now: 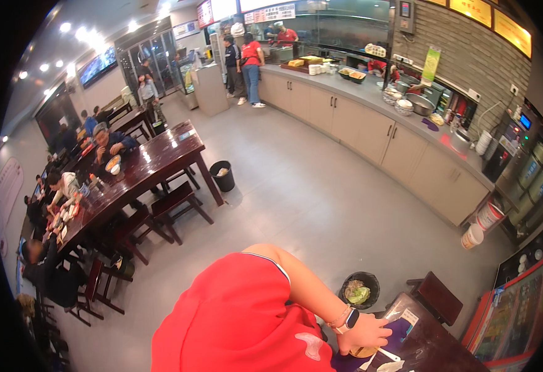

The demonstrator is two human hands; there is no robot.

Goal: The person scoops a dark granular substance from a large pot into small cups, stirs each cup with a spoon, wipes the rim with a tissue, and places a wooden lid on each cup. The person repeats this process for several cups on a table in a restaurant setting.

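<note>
My left hand [362, 332], with a smartwatch [352, 318] on its wrist, reaches palm down over the dark wooden table [443, 351] at the lower right. Under and around its fingers lies a purple cloth [396, 334]. A round yellowish thing [363, 352], partly covered, shows between thumb and fingers; whether I grip it or the cloth is hidden. Beside it are a white-handled utensil [391, 355] and crumpled white tissue [391, 366]. A printed card [409, 317] lies at the cloth's far edge. My right hand is out of view; my red shirt [234, 316] fills the bottom middle.
A black bin [360, 304] holding food waste stands by the table, near a dark stool [439, 297]. A glass-front fridge [515, 311] is at right. Beyond are a serving counter [362, 137], buckets [473, 235], another bin [222, 183], and diners at a long table [148, 165].
</note>
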